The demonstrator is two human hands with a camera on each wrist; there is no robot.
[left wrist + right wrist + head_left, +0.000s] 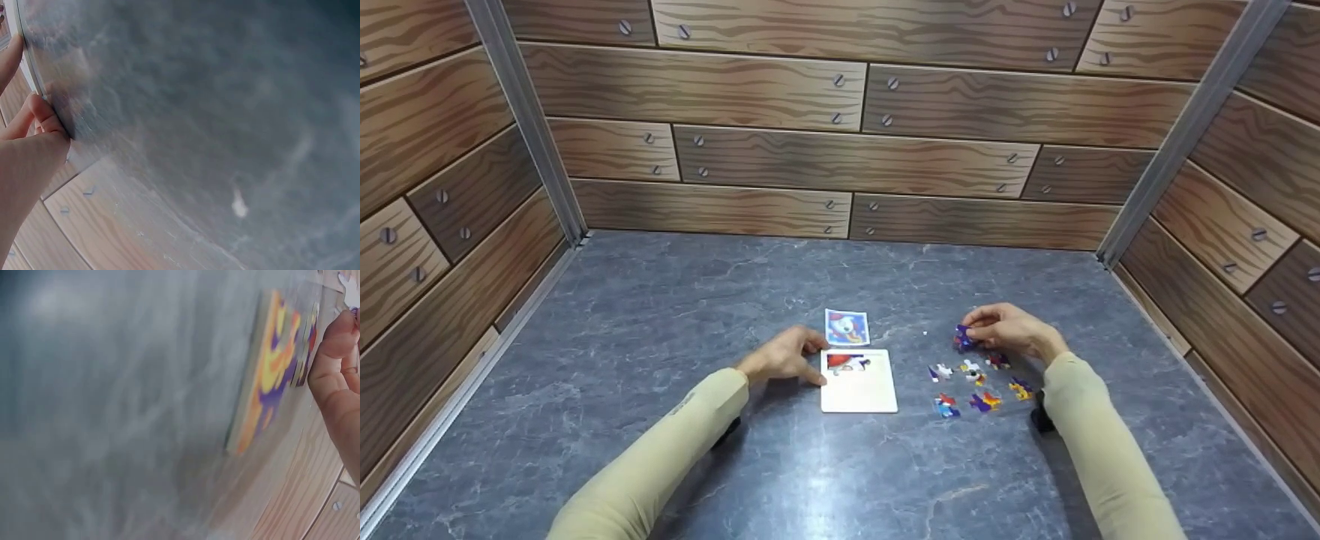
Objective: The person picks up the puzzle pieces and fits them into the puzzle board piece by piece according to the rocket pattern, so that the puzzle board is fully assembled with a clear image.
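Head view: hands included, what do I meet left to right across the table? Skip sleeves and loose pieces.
Bare left hand, cream square puzzle board, dark purple jigsaw piece, bare right hand pinching it. Square blue picture card left out: it shares the board's span.

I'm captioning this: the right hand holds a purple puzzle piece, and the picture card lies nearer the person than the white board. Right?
Wrong placement: the head view shows the picture card beyond the white board. The rest is right.
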